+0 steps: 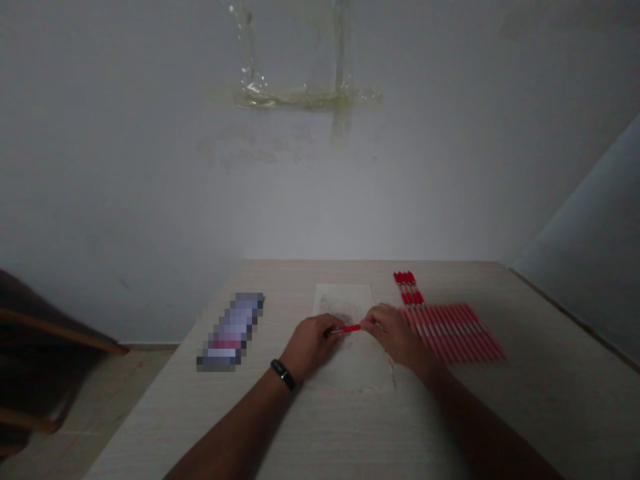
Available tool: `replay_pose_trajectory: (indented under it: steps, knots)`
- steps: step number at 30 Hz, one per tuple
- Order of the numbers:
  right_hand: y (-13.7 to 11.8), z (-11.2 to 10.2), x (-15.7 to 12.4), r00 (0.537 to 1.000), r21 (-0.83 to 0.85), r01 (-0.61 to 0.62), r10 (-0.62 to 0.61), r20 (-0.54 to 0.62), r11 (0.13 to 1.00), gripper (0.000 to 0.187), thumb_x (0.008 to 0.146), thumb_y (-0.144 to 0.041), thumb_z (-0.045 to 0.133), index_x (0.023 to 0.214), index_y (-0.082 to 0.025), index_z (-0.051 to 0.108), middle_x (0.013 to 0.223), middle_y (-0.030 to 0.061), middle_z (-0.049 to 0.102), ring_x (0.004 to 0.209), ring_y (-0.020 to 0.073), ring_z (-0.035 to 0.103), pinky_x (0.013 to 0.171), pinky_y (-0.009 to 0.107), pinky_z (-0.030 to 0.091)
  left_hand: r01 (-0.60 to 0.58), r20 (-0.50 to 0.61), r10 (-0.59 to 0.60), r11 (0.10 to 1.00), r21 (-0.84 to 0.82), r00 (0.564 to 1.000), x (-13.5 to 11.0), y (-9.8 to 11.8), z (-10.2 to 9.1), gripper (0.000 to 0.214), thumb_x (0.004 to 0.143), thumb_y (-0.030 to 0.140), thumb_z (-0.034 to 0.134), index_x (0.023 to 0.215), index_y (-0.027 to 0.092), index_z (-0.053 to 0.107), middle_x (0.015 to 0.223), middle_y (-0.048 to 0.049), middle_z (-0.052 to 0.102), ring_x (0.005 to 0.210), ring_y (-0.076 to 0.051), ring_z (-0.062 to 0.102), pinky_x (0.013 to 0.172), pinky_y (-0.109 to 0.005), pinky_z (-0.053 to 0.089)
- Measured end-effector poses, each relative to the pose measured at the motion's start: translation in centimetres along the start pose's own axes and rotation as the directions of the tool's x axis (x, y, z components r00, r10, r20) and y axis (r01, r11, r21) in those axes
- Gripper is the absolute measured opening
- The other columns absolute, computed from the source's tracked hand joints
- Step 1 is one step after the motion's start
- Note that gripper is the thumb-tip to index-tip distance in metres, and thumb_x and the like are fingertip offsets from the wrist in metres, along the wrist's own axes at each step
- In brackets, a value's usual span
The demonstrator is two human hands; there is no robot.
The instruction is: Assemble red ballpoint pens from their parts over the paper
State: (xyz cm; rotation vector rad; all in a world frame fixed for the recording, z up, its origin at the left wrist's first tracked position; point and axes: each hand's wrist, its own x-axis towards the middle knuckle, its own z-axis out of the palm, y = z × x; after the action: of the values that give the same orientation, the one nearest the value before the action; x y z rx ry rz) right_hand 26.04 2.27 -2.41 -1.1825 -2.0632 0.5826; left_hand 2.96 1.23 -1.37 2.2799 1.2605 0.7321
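Note:
My left hand (310, 347) and my right hand (395, 333) meet over a pale sheet of paper (350, 360) on the light wooden table (325, 427). Between them they pinch a short red pen (350, 328), held level, one end in each hand. Both hands are closed, fingers curled. A black band (283, 374) sits on my left wrist. A row of several red pens (450, 330) lies side by side just right of my right hand, their red caps pointing to the far edge.
A blurred-out purple and red packet (231, 331) lies on the table left of my left hand. A white wall rises behind the table. A dark wooden piece of furniture (35, 347) stands at the far left, on the floor.

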Motion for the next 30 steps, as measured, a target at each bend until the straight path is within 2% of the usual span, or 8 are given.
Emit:
replay_pose_trajectory:
  steps: [2,6,9,14,19,24,27,30]
  knots:
    - [-0.4,-0.4,0.0,1.0,-0.024,0.019,-0.018,0.018,1.0,0.024,0.097,-0.028,0.053,0.077,-0.02,0.062,0.079,0.0018,0.063,0.08,0.0181,0.058,0.079,0.034,0.043,0.004,-0.002,-0.004,1.0,-0.011,1.0,0.0,0.0,0.0,0.018,0.092,0.028,0.056,0.098,0.021,0.072,0.092,-0.004,0.072,0.08,-0.017,0.063,0.071,-0.025,0.045]
    - [-0.8,-1.2,-0.3,1.0,0.028,-0.009,0.009,0.02,1.0,0.008,0.092,-0.029,0.06,0.094,-0.022,0.063,0.09,0.0024,0.064,0.087,0.0195,0.061,0.078,0.033,0.046,0.004,0.005,-0.004,1.0,-0.021,1.0,0.0,0.2,-0.1,0.022,0.093,0.031,0.055,0.098,0.02,0.073,0.092,-0.0057,0.073,0.08,-0.018,0.064,0.07,-0.025,0.045]
    - [-0.6,-1.4,-0.4,0.999,0.011,0.024,-0.024,0.04,1.0,0.006,0.09,-0.029,0.063,0.09,-0.023,0.063,0.088,0.002,0.063,0.087,0.0204,0.061,0.076,0.033,0.047,0.008,0.01,-0.007,1.0,-0.011,1.0,0.0,0.2,-0.2,0.022,0.093,0.032,0.055,0.099,0.02,0.073,0.092,-0.006,0.073,0.08,-0.018,0.064,0.07,-0.025,0.046]
    - [0.2,-1.0,-0.1,0.988,-0.029,0.105,-0.101,0.12,0.994,0.021,0.098,-0.03,0.054,0.083,-0.021,0.065,0.087,0.0027,0.064,0.085,0.0182,0.059,0.08,0.033,0.044,0.01,0.008,-0.01,1.0,0.006,1.0,0.0,0.1,-0.2,0.022,0.093,0.032,0.055,0.098,0.02,0.073,0.09,-0.0059,0.072,0.079,-0.018,0.064,0.071,-0.025,0.046]
    - [0.4,-0.8,0.0,0.992,-0.038,0.105,-0.102,0.078,0.994,0.011,0.093,-0.031,0.063,0.088,-0.021,0.064,0.09,0.0017,0.062,0.087,0.0183,0.058,0.078,0.031,0.043,0.014,0.006,-0.014,1.0,0.0,1.0,0.0,0.2,-0.1,0.023,0.094,0.032,0.055,0.098,0.02,0.074,0.089,-0.0063,0.072,0.078,-0.018,0.064,0.071,-0.025,0.046]
    - [0.0,-0.6,-0.2,0.983,-0.033,0.135,-0.129,0.129,0.99,0.026,0.102,-0.028,0.046,0.082,-0.02,0.061,0.087,0.0024,0.061,0.085,0.0177,0.057,0.082,0.032,0.042,0.008,0.014,-0.008,1.0,-0.005,1.0,0.1,0.0,0.0,0.021,0.093,0.031,0.057,0.096,0.02,0.074,0.09,-0.0058,0.073,0.079,-0.018,0.064,0.071,-0.025,0.045]
    - [-0.2,-0.7,-0.3,0.989,-0.034,0.124,-0.121,0.081,0.992,0.013,0.098,-0.03,0.056,0.089,-0.021,0.06,0.092,0.0027,0.061,0.09,0.019,0.057,0.083,0.033,0.042,0.032,0.0,-0.032,0.999,0.005,1.0,0.0,-0.1,0.1,0.021,0.093,0.032,0.058,0.098,0.02,0.074,0.089,-0.0061,0.072,0.078,-0.018,0.064,0.07,-0.025,0.046]
    - [-0.4,-0.9,-0.2,0.987,-0.055,0.152,-0.149,0.063,0.987,0.011,0.096,-0.031,0.059,0.09,-0.021,0.059,0.095,0.0032,0.061,0.094,0.0202,0.056,0.085,0.034,0.042,0.024,0.009,-0.024,1.0,0.004,1.0,0.0,-0.2,0.1,0.023,0.094,0.033,0.056,0.099,0.019,0.074,0.091,-0.0067,0.073,0.079,-0.018,0.064,0.07,-0.025,0.046]
